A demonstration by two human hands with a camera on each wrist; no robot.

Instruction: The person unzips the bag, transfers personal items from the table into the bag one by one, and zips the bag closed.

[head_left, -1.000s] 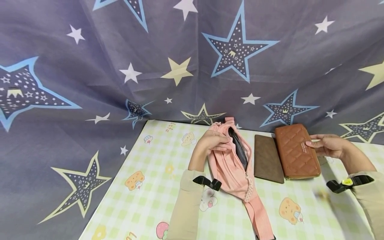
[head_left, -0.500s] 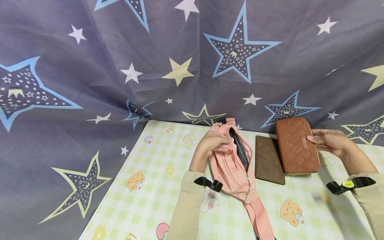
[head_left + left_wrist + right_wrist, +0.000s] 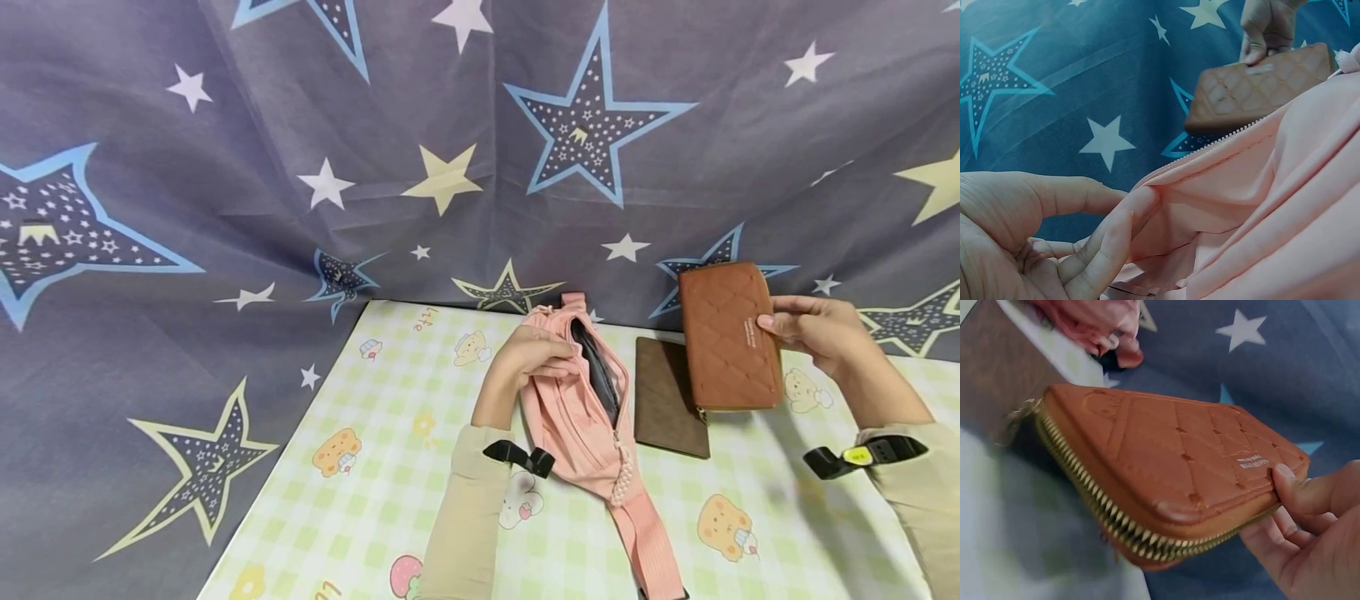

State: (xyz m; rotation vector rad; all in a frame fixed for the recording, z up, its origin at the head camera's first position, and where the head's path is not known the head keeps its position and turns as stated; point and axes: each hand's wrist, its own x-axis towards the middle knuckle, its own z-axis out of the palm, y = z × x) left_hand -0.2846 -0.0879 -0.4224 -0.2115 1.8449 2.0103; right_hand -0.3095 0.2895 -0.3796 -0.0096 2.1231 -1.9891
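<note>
A pink waist bag (image 3: 558, 433) lies on the table with its zipped mouth agape, showing a dark lining. My left hand (image 3: 534, 354) pinches the bag's zipper edge, thumb and fingers gripping the fabric in the left wrist view. To the right, my right hand (image 3: 821, 329) holds a quilted brown zip wallet (image 3: 731, 342) by its right edge, thumb on top near the small printed lettering. The wallet is raised, and its gold zipper (image 3: 1116, 519) shows shut along the near side. Partly covered by it in the head view, a flat dark brown wallet (image 3: 663, 400) lies beside the bag.
The bag's strap (image 3: 652, 546) runs toward the table's front edge. A checked tablecloth (image 3: 375, 517) with cartoon prints covers the table. Behind it hangs a dark star-patterned curtain (image 3: 390, 150), close to the table's back edge.
My right hand has lifted the quilted zip wallet up off the table and moved it slightly left, over the flat wallet. My left hand stays on the bag's edge.
</note>
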